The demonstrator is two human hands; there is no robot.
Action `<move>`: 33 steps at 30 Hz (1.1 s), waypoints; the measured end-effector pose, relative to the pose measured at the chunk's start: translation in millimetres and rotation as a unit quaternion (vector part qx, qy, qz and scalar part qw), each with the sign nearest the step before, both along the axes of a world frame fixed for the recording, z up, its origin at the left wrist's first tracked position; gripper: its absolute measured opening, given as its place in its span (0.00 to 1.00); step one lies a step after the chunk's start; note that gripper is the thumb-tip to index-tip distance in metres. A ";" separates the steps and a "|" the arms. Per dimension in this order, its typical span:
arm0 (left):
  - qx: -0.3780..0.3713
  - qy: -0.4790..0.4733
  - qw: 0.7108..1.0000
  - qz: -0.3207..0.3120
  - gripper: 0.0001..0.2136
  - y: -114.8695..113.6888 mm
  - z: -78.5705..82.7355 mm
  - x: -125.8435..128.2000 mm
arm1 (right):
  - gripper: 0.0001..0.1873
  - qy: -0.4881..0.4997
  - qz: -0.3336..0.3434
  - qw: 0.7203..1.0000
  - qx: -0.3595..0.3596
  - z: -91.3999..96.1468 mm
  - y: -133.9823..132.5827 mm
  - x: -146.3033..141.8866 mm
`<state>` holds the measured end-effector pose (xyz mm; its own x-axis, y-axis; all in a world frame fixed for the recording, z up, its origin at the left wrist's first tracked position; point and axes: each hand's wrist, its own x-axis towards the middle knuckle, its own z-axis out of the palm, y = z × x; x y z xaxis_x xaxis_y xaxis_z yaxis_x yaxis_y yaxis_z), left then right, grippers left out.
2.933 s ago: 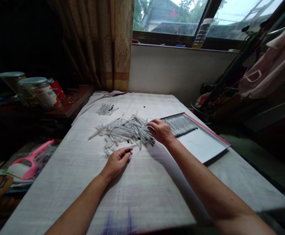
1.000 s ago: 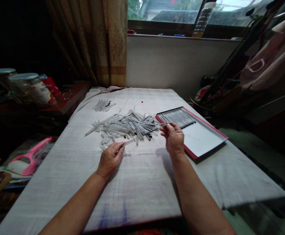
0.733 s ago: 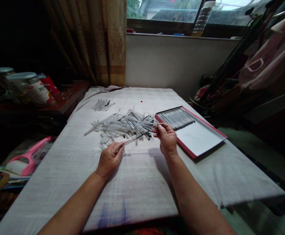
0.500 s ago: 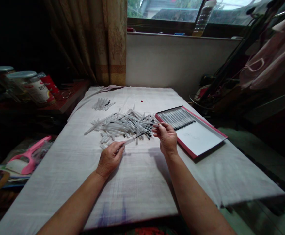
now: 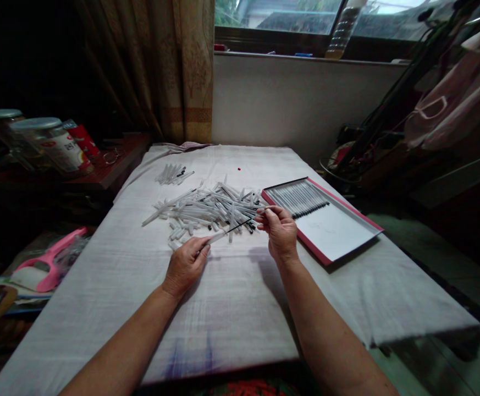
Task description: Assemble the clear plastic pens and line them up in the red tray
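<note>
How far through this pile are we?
Early on. Done: one row of pieces lies at the far end of the tray; most of it is bare. In hand: left hand pinches a clear tube, right hand a thin black rod meeting its end. Left: the big loose pile and a small bunch beyond it.

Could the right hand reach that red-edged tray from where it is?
Probably yes: the right hand hovers right beside the tray, with nothing lying between them, though its fingers are busy pinching a thin rod.
</note>
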<state>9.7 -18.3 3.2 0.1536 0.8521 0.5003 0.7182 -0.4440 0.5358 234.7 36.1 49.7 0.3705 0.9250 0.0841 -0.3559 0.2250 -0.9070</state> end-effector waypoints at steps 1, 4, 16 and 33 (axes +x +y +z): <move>0.001 0.000 1.000 -0.001 0.13 -0.1 0.2 -0.1 | 0.13 -0.001 0.004 1.000 0.000 -0.2 -0.7 -1.1; 0.003 0.000 1.000 -0.002 0.14 0.1 0.3 -0.6 | 0.13 -0.015 0.023 1.000 0.004 -3.2 -2.6 -5.1; 0.029 0.023 0.999 0.040 0.15 -3.2 -1.5 -2.8 | 0.15 -0.450 0.128 0.871 0.148 -33.4 -20.7 -48.6; 0.030 -0.016 0.995 0.098 0.12 4.2 6.4 -23.7 | 0.15 -0.787 0.224 0.575 -0.013 3.2 28.0 -104.0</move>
